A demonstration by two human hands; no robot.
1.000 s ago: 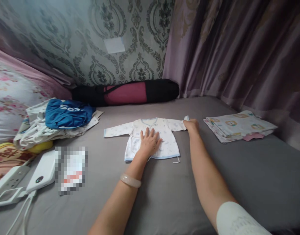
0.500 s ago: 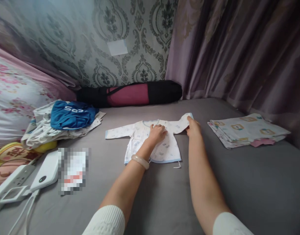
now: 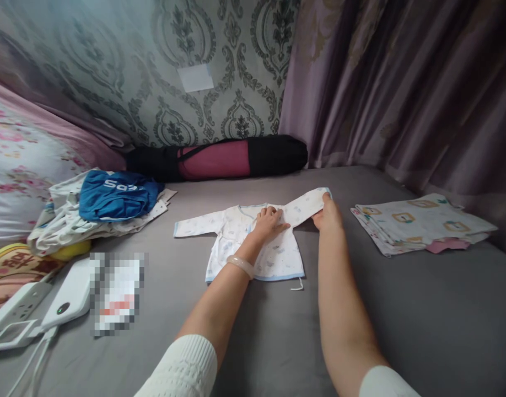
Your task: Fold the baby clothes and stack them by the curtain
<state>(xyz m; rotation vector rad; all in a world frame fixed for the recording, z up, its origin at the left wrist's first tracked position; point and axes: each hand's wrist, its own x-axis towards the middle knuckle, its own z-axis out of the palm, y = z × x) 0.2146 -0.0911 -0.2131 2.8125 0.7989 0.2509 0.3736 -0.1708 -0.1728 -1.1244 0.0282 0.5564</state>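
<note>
A small white baby shirt point(image 3: 273, 259) with blue trim and a faint print lies spread on the grey bed sheet point(image 3: 273, 342). My left hand point(image 3: 268, 225), with a pale bangle at its wrist, rests on the shirt's chest, fingers stretched out. At the cuff of the sleeve on the right, my right hand point(image 3: 328, 212) grips the fabric and holds that sleeve raised and slanting upward. The other sleeve point(image 3: 197, 224) lies flat to the left. A white tie string point(image 3: 297, 285) hangs from the lower right hem.
Folded printed cloths point(image 3: 422, 220) lie at the right. Piled clothes with a blue garment point(image 3: 116, 196) on top sit at the left, behind a white power bank point(image 3: 69, 298) and a power strip point(image 3: 19, 309). A black and red long bag point(image 3: 214, 160) lies along the wall.
My right hand has drawn the sleeve outward, so it is straighter and higher. My left hand has shifted slightly, its thumb now spread, and stays on the shirt's chest.
</note>
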